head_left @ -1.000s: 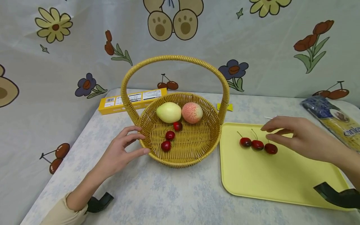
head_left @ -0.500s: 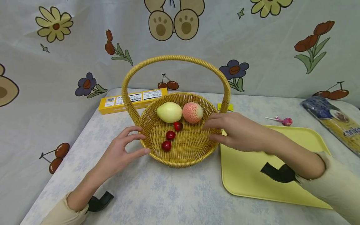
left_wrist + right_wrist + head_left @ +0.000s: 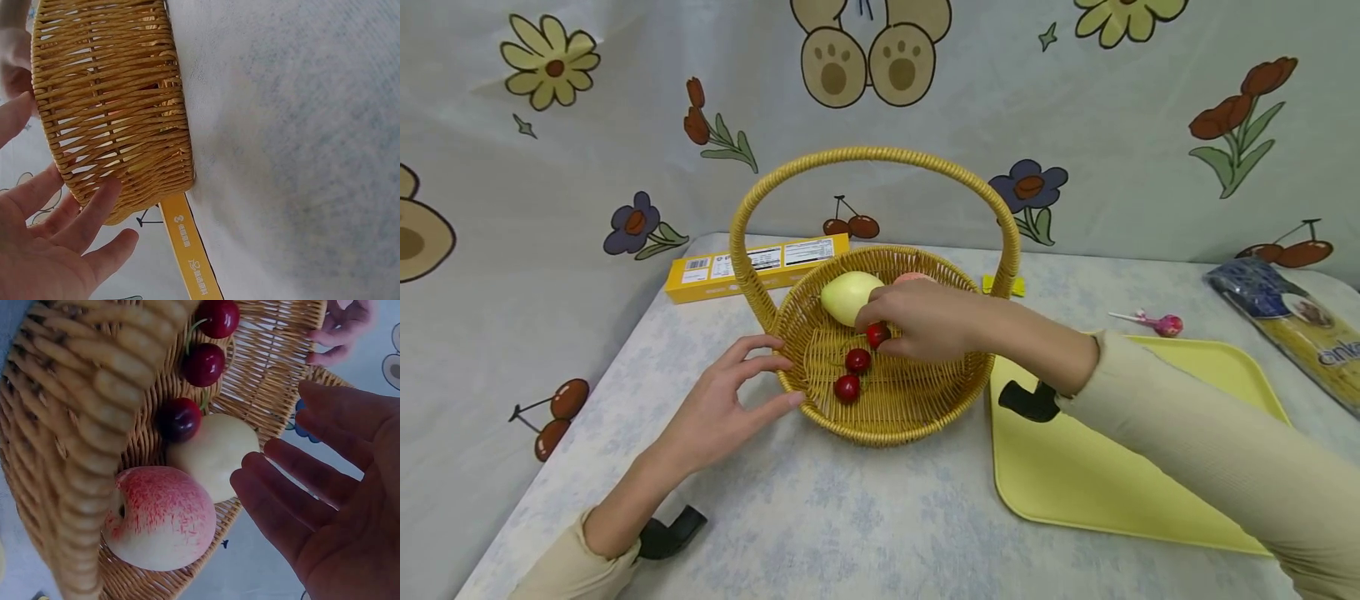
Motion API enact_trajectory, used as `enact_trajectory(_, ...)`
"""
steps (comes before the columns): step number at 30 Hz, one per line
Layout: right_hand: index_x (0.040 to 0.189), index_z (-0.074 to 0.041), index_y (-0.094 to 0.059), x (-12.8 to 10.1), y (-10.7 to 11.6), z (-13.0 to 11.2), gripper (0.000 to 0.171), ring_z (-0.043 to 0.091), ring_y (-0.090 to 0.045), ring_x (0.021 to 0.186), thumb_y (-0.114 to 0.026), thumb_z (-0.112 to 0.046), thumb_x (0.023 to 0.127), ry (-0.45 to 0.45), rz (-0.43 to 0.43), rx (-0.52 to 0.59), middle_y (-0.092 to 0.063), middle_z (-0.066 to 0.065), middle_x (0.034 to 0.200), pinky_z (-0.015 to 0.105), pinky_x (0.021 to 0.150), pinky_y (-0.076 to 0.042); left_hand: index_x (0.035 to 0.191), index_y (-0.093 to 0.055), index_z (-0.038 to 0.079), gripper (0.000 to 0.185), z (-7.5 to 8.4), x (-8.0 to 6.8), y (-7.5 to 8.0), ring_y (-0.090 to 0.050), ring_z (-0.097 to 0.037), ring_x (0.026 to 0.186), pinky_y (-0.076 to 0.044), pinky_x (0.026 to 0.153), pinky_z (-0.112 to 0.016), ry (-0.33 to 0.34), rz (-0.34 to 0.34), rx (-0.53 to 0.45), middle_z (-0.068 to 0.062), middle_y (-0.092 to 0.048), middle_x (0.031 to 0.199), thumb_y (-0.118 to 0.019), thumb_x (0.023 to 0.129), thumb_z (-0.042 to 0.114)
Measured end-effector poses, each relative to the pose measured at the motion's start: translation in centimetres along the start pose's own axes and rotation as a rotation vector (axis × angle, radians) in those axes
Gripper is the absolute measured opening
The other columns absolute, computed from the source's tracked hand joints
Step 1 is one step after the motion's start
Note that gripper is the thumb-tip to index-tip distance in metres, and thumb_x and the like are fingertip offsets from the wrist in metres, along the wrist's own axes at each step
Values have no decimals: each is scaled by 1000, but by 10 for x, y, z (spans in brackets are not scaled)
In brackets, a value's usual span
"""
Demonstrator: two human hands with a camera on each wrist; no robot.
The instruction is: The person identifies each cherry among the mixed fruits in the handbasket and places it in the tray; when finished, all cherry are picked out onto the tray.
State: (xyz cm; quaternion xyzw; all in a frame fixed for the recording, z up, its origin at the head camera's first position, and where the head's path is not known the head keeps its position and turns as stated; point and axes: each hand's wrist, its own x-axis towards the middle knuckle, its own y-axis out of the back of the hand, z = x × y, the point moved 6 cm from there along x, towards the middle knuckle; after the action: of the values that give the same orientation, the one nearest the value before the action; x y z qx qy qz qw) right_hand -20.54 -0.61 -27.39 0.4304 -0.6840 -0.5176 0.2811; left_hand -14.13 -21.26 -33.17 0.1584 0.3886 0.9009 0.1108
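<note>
Head view puts a wicker basket (image 3: 872,436) at the middle of the patterned tablecloth (image 3: 820,517), its handle arching toward twelve o'clock. The right hand (image 3: 917,323) reaches in from three o'clock, with a moderate gap between thumb and fingers. From the right wrist, its fingers (image 3: 275,515) run nearly straight and hold nothing visible. Three cherries lie in a slanting row on the basket floor: the upper cherry (image 3: 878,336) near the centre, seen between the right hand's fingertips and thumb, the middle cherry (image 3: 857,361) toward eight o'clock from it, and the lower cherry (image 3: 847,389) toward seven.

A pale yellow fruit (image 3: 848,296) sits at eleven o'clock inside, beside the blushing peach (image 3: 164,519) at one, which the right hand mostly hides from above. At eight o'clock on the rim is the left hand (image 3: 722,408), thumb and fingers spread wide, fingertips at the wicker; how firmly they press I cannot tell.

Outside the basket, a long yellow box (image 3: 756,268) is at ten o'clock and a small yellow packet (image 3: 1004,286) at two. At four o'clock lies the yellow tray (image 3: 1120,492), partly covered by the right sleeve (image 3: 1187,425). Just beyond the tray's twelve o'clock edge rests a lollipop (image 3: 1168,325); a printed plastic bag (image 3: 1292,312) lies at two o'clock from the tray.
</note>
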Motion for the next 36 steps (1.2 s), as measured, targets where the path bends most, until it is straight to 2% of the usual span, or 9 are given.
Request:
enact_trajectory(6, 131, -8, -63, 22, -13, 9, 44, 18, -57, 109, -70, -4, 88, -54, -211, 39, -62, 6, 128, 35, 98, -43, 111, -71, 11, 36, -2, 0, 0, -48, -24, 124, -42, 96, -52, 22, -15, -19, 0, -50, 134, -80, 85, 34)
enact_trajectory(12, 135, -11, -60, 34, -22, 17, 50, 19, -52, 105, -69, -1, 87, -108, -359, 86, -59, 3, 132, 35, 98, -41, 111, -71, 10, 35, -4, -1, 1, -48, -24, 124, -42, 95, -52, 22, -13, -51, -2, -50, 134, -80, 85, 31)
enact_trajectory(20, 137, -18, -60, 35, -30, 27, 53, 19, -51, 116, -74, -5, 88, -197, -426, 130, -59, 0, 132, 35, 101, -40, 111, -71, 10, 36, -3, 0, 0, -49, -25, 123, -42, 96, -52, 29, -13, -56, -3, -50, 134, -81, 84, 32)
enact_trajectory(32, 136, -19, -61, 36, -36, 27, 49, 17, -44, 114, -69, -6, 90, -217, -496, 202, -53, -1, 133, 34, 104, -34, 111, -71, 9, 37, -2, 1, 0, -48, -25, 124, -41, 97, -52, 31, -10, -52, -4, -51, 134, -82, 83, 31)
enact_trajectory(36, 135, -17, -59, 35, -38, 28, 47, 18, -46, 112, -69, -6, 91, -219, -516, 191, -54, 1, 130, 35, 102, -37, 111, -71, 9, 37, -2, 1, 0, -48, -26, 124, -41, 97, -53, 33, -14, -58, -4, -51, 134, -82, 83, 31)
